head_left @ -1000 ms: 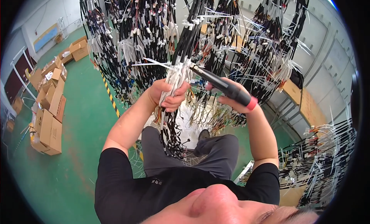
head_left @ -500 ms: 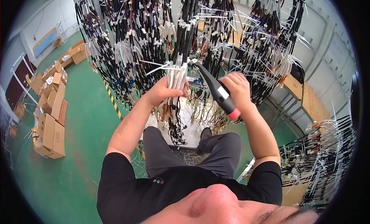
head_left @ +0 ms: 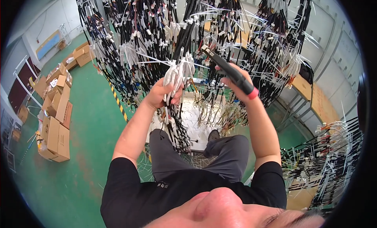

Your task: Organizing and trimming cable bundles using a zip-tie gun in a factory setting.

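My left hand is closed around a bundle of wire harnesses where its sleeves are white. Black strands of the bundle run up and away above the hand, and loose dark wire ends dangle below it. White cable ties stick out from the bundle, one long tail pointing left. In my right hand is a black cable tie gun with a red end cap. Its narrow metal nose points up and left, a little apart from the bundle. My right fingers are partly hidden behind the gun.
Dense hanging rows of harnesses surround the bundle left, right and behind. A white platform strewn with cable tie scraps lies below. Open cardboard boxes line the floor at left. Wooden tables and more harnesses are at right.
The tie gun has moved right and its nose has come away from the bundle. The bundle's white part has spread and tilted in my left hand.
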`<action>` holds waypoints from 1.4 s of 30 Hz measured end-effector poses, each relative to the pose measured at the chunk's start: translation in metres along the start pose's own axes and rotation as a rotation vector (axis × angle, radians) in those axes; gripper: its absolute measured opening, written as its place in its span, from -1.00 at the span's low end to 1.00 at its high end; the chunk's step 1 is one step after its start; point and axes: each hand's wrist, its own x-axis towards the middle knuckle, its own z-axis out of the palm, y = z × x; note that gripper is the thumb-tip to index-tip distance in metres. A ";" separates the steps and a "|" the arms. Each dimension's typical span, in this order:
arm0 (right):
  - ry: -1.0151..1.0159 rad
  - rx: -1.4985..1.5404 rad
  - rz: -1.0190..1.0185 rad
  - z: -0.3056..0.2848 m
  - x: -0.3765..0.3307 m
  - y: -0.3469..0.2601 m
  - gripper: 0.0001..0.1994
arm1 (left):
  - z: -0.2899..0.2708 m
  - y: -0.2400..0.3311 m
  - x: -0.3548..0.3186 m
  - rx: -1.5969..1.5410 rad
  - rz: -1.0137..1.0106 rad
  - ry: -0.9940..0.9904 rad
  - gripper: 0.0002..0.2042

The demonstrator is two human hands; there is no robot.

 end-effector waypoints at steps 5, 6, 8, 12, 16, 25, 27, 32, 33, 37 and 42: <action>-0.316 0.068 0.060 -0.019 0.042 0.005 -0.61 | 0.001 0.009 -0.007 -0.175 -0.059 -0.158 -0.43; -0.318 0.045 0.081 -0.017 0.044 0.004 -0.60 | 0.003 0.008 -0.008 -0.204 -0.071 -0.170 -0.42; -0.324 0.022 0.073 -0.010 0.050 0.006 -0.57 | 0.006 0.010 -0.010 -0.195 -0.064 -0.183 -0.41; -0.445 0.100 -0.084 -0.004 0.054 0.002 -0.59 | 0.010 0.010 -0.009 -0.174 -0.049 -0.190 -0.39; -0.406 0.140 0.058 -0.004 0.051 0.002 -0.53 | 0.009 0.013 -0.008 -0.126 -0.044 -0.208 -0.32; -0.425 0.191 0.089 -0.015 0.056 0.001 -0.52 | 0.022 0.020 -0.009 0.125 -0.031 -0.069 -0.31; -0.456 0.149 0.060 -0.023 0.060 -0.004 -0.48 | 0.025 0.014 -0.011 0.226 -0.020 0.106 -0.40; -0.471 -0.160 -0.108 -0.029 0.065 -0.018 -0.50 | 0.032 0.016 -0.011 0.346 -0.001 0.219 -0.49; -0.471 -0.272 -0.179 -0.029 0.067 -0.026 -0.52 | 0.026 0.011 -0.011 0.337 0.006 0.215 -0.48; -0.506 -0.351 -0.240 -0.029 0.073 -0.035 -0.53 | 0.017 0.010 -0.012 0.370 -0.006 0.163 -0.47; -0.562 -0.337 -0.290 -0.035 0.076 -0.037 -0.55 | 0.033 0.022 -0.013 0.200 -0.028 0.080 -0.49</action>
